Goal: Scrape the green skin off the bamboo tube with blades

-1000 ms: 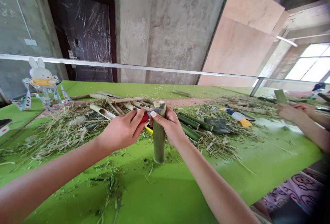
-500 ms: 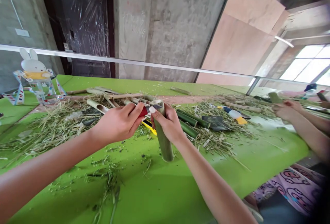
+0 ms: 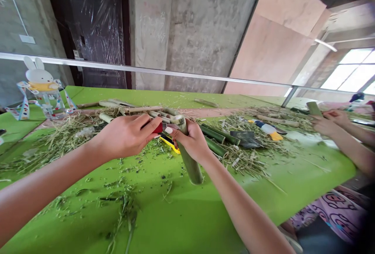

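My left hand (image 3: 125, 134) is closed round a small red-handled tool (image 3: 159, 127), whose tip points at the upper end of a green bamboo tube (image 3: 190, 164). Fingers of my right hand (image 3: 195, 139) wrap round the tube near its top, the thumb lying beside the tool's tip. The tube leans to the left, its lower end on the green table (image 3: 164, 222). A yellow and black tool (image 3: 170, 144) lies just behind it, partly hidden by my hands.
Bamboo shavings (image 3: 58, 141) and cut bamboo pieces (image 3: 215, 146) spread behind my hands. A dark blade (image 3: 246, 139) and a white-and-yellow handle (image 3: 269, 130) lie to the right. Another person's hands (image 3: 328, 123) hold bamboo at far right. A rabbit bottle (image 3: 42, 86) stands at left.
My left hand and the red-handled tool have moved slightly left, away from the tube's top. The tube now leans more, its lower end farther right.
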Tool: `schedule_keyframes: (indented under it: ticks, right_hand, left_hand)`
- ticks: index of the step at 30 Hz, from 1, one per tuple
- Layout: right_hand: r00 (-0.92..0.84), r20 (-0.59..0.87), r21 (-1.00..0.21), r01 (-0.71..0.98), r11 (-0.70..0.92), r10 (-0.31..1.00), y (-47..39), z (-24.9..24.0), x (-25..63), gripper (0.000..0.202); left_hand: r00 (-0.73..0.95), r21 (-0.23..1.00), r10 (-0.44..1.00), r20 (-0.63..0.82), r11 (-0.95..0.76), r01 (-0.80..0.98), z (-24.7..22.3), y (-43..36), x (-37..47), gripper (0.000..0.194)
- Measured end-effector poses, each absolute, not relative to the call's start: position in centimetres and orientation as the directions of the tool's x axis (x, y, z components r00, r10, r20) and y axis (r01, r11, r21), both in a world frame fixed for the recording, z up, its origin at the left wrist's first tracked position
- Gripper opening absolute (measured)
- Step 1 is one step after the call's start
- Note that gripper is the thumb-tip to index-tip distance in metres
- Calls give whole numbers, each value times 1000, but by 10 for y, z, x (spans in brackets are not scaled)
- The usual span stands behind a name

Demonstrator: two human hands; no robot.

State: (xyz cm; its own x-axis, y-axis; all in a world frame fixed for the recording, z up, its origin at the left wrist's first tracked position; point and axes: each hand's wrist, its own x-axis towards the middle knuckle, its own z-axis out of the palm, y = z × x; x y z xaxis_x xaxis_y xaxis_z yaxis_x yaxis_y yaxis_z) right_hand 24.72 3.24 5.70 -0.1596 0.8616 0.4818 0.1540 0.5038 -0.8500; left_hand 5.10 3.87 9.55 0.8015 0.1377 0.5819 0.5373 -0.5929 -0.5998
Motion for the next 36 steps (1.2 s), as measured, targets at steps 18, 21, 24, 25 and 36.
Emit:
schedule_keyframes:
  ticks: [18,21,24,25,36]
  right_hand:
    - [-30,502,-856,130,501,864,25,58,241,31]
    - [-13,488,-868,99,487,873,23,61,239,32]
    - [-2,481,-872,104,479,876,22,62,238,33]
    - [0,482,-871,105,479,876,21,63,238,33]
    - [-17,492,-865,98,491,870,22,61,241,32]
  left_hand:
    - [733,-544,153,663,-574,612,80,39,58,29]
    - [708,-512,147,691,-591,623,76,38,60,29]
    - [679,-469,171,714,-604,645,73,36,62,30]
    - [669,-457,181,721,-602,655,72,36,63,30]
    - [558,-338,223,799,-601,724,61,29,72,30]
